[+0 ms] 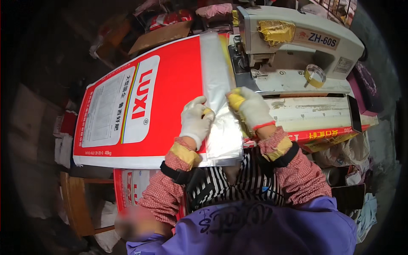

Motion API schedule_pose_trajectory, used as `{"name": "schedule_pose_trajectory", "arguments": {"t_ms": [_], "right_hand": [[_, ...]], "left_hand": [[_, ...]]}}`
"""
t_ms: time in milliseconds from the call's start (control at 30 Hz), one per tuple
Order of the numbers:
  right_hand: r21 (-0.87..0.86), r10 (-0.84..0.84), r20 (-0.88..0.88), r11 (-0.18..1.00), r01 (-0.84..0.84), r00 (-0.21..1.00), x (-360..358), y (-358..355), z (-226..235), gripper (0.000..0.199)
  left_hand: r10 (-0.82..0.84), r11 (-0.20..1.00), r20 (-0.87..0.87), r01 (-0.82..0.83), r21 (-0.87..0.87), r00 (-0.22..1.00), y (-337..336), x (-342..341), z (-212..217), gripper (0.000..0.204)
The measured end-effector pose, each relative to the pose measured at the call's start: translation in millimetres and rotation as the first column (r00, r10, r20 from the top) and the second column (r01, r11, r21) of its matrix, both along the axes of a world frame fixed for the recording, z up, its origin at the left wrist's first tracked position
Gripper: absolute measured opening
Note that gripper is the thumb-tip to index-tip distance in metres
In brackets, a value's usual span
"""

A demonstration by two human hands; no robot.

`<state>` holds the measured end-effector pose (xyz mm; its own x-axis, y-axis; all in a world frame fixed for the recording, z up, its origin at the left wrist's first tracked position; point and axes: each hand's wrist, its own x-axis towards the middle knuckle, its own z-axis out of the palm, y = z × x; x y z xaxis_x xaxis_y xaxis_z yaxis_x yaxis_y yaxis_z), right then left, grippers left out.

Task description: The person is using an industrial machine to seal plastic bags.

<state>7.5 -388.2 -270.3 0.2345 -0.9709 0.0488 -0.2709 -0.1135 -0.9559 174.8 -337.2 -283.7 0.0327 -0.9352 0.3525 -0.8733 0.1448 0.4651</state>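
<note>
A large red and white woven sack [178, 76] lies flat in front of me, its printed side up. Along its right edge runs a strip of clear, shiny plastic liner [223, 138]. My left hand [196, 122], in a white glove with yellow fingertips, is closed with bent fingers at the seam where the liner meets the red part, pinching the film. My right hand [251, 107], gloved alike, is closed on the liner's outer edge beside the sewing machine [297, 46]. The exact grip of the fingertips is partly hidden by the gloves.
A tape roll [315, 76] stands on the machine's bed. In front of it lies a pale board with ruler marks [306, 111], and a dark phone-like slab [354, 113] rests at its end. A purple box [364, 89] sits at right. A wooden stool [76, 204] stands lower left.
</note>
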Motion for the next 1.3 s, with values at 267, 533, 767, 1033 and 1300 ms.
{"name": "schedule_pose_trajectory", "arguments": {"t_ms": [267,533,767,1033,1300], "right_hand": [[0.121,0.035,0.039,0.992,-0.040,0.999,11,-26,-26,0.046],[0.338,0.161,-0.063,0.932,-0.131,0.985,8,32,-29,0.046],[0.344,0.358,-0.021,0.879,-0.329,0.934,23,26,6,0.024],[0.303,0.273,-0.008,0.917,-0.258,0.962,21,35,13,0.029],[-0.030,0.704,-0.555,0.515,-0.857,0.443,37,67,39,0.045]], "left_hand": [[-0.125,0.975,-0.056,0.133,0.178,0.991,9,-6,15,0.038],[0.162,0.937,-0.722,0.126,0.327,0.673,20,9,21,0.028],[0.202,0.818,-0.878,0.418,0.395,0.433,3,14,48,0.019],[0.178,0.898,-0.808,0.244,0.367,0.562,-5,20,55,0.017],[-0.114,0.990,-0.801,0.136,-0.041,0.587,19,62,106,0.015]]}}
